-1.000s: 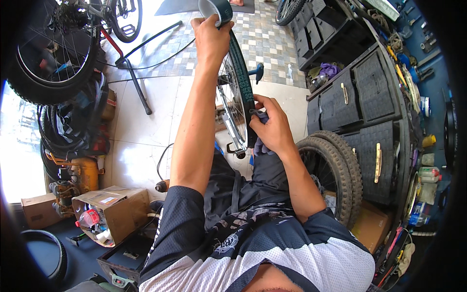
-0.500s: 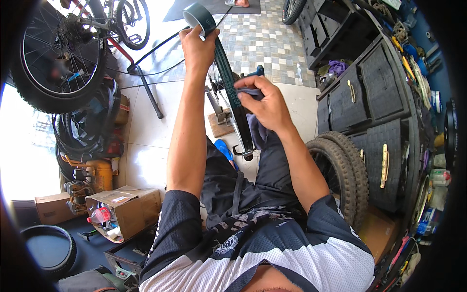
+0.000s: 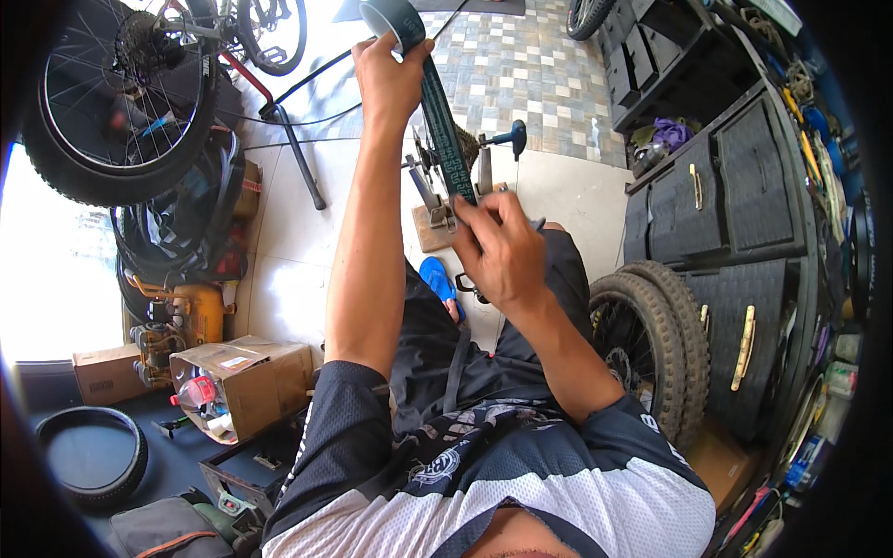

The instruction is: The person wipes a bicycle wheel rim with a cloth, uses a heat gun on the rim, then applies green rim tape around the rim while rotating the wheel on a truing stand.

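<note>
My left hand [image 3: 389, 82] is raised, its fingers gripping a roll of dark green tape [image 3: 395, 20]. From the roll a strip of printed tape [image 3: 445, 139] runs down toward me along a bicycle wheel seen edge-on. The wheel's cassette [image 3: 470, 147] shows behind the strip, between the arms of a metal wheel stand [image 3: 433, 206] with a wooden base. My right hand [image 3: 502, 249] is closed at the strip's lower end, its fingertips against the tape. Only a sliver of grey cloth [image 3: 538, 224] shows beside its knuckles. That hand hides the near part of the rim.
A blue-handled part [image 3: 512, 139] juts right of the stand. Two knobbly tyres [image 3: 665, 349] lean by black drawers [image 3: 753, 172] on the right. A bicycle [image 3: 139, 84] hangs at upper left. An open cardboard box [image 3: 270, 377] and a loose tyre [image 3: 93, 456] lie at lower left.
My right hand has slid down the strip toward me, and more tape shows between my hands. The cloth is now mostly hidden. My view has shifted slightly, with the roll nearer the top edge.
</note>
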A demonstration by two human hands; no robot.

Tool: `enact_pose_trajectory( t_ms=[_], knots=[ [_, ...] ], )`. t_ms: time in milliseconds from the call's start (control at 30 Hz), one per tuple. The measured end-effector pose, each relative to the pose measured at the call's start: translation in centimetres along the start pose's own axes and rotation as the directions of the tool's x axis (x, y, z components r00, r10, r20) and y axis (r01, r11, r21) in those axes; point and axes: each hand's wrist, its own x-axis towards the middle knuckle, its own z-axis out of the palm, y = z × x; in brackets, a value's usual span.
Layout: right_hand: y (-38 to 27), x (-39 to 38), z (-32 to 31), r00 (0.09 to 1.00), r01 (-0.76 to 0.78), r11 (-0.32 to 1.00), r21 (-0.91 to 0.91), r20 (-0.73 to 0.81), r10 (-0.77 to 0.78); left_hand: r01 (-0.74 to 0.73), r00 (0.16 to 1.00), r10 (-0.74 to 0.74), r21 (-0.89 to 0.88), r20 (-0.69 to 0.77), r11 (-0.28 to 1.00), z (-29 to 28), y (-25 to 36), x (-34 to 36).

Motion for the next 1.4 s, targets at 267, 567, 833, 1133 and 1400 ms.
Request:
enact_pose_trajectory(
  t_ms=[267, 567, 833, 1133, 1400],
  knots=[
    [1.7, -2.1, -2.8, 0.975, -0.127, 0.979, 0.161, 0.201, 0.094, 0.03, 0.999, -0.03, -0.016, 0.018, 0.999, -0.6, 0.0, 0.0],
    [1.7, 1.1, -0.9, 0.986, -0.166, 0.923, 0.346, 0.072, 0.15, -0.005, 1.0, 0.007, -0.063, 0.023, 0.998, -1.2, 1.2, -1.6],
    [0.8, 3.7, 1.1, 0.978, -0.198, 0.95, 0.244, -0.01, 0.206, 0.046, 0.999, -0.046, -0.066, 0.002, 0.997, -2.0, 2.4, -4.4],
    [2.2, 12.2, 2.8, 0.955, -0.295, 0.909, 0.295, 0.112, 0.273, 0.013, 1.0, -0.014, -0.085, -0.009, 0.996, -2.1, 2.7, -4.8],
    [1.3, 3.3, 1.2, 0.95, -0.312, 0.895, 0.319, 0.096, 0.297, 0.039, 0.999, -0.039, -0.109, 0.003, 0.993, -1.7, 2.1, -3.5]
  ],
)
